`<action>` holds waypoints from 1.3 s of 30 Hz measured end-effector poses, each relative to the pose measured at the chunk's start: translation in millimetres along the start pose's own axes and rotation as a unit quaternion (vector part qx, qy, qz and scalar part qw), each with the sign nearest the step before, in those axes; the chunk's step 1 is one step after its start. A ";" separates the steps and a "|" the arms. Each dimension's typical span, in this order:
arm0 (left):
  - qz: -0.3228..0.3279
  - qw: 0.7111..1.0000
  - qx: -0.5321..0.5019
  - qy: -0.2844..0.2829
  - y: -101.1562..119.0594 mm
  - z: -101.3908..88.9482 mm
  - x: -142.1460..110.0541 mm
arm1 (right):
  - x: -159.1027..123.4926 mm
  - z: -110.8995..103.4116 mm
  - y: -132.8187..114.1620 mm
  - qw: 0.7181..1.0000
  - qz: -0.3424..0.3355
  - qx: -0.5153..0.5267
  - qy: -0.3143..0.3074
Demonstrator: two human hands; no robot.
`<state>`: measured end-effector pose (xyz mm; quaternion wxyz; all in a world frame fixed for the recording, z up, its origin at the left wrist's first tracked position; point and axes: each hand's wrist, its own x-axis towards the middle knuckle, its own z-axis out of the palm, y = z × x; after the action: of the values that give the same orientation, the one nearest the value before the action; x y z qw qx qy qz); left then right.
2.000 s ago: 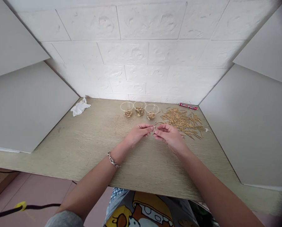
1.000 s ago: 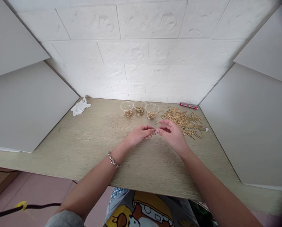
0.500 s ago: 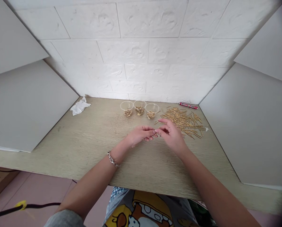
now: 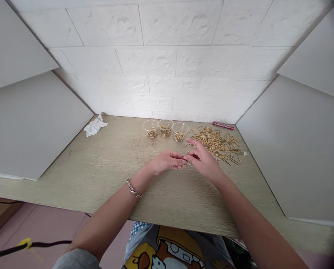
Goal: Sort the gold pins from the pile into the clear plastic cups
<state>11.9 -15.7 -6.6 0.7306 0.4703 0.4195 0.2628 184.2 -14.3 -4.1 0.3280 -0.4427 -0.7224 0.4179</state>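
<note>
Two bare hands meet above the worktop, near its middle. The left hand maintains a pinch grip: thumb and fingers are closed on slim gold rods, whose ends project past the fingertips. The right hand is positioned directly opposite, its thumb at the left fingertips and its index finger raised clear of the rods. Whether the right grip clamps a rod of its own cannot be determined; the contact area is too small and partly covered.

Three clear cups stand in a row beyond the hands: left cup, middle cup and right cup. Each contains small gold pieces at the bottom. To the right of the cups lies a loose pile of gold rods, spread flat in mixed directions; the right hand overlaps its near left edge in view. A red tube lies behind the pile. A crumpled white tissue lies at the far left corner.
</note>
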 end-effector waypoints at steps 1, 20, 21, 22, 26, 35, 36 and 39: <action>0.001 1.000 0.002 0.002 0.1 0.3 0.0 | 0.2 0.3 -0.1 1.000 0.003 -0.001 0.002; 0.026 0.994 -0.087 0.062 1.5 -0.9 0.0 | -2.7 6.4 2.8 0.981 -0.089 -0.157 0.071; 0.027 0.994 -0.092 0.061 1.4 -0.9 0.1 | -2.7 6.4 2.8 0.981 -0.094 -0.157 0.071; 0.027 0.993 -0.097 0.061 1.2 -1.0 0.2 | -2.7 6.3 2.7 0.980 -0.099 -0.157 0.070; 0.039 0.991 -0.111 0.060 0.2 -2.0 0.6 | -2.7 5.7 2.5 0.978 -0.120 -0.158 0.067; 0.041 0.993 -0.108 0.032 3.9 -4.0 -2.9 | -4.6 5.6 1.5 0.970 -0.162 -0.150 0.100; 0.039 0.993 -0.105 0.035 4.0 -4.1 -3.0 | -4.8 5.5 1.2 0.971 -0.159 -0.148 0.101; 0.033 0.994 -0.097 0.043 3.8 -4.1 -3.3 | -4.6 5.1 0.6 0.976 -0.139 -0.141 0.091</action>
<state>6.8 -14.7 -2.8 0.7447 0.3992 0.4074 0.3465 181.9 -20.0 -7.4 0.3816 -0.4159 -0.7956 0.2199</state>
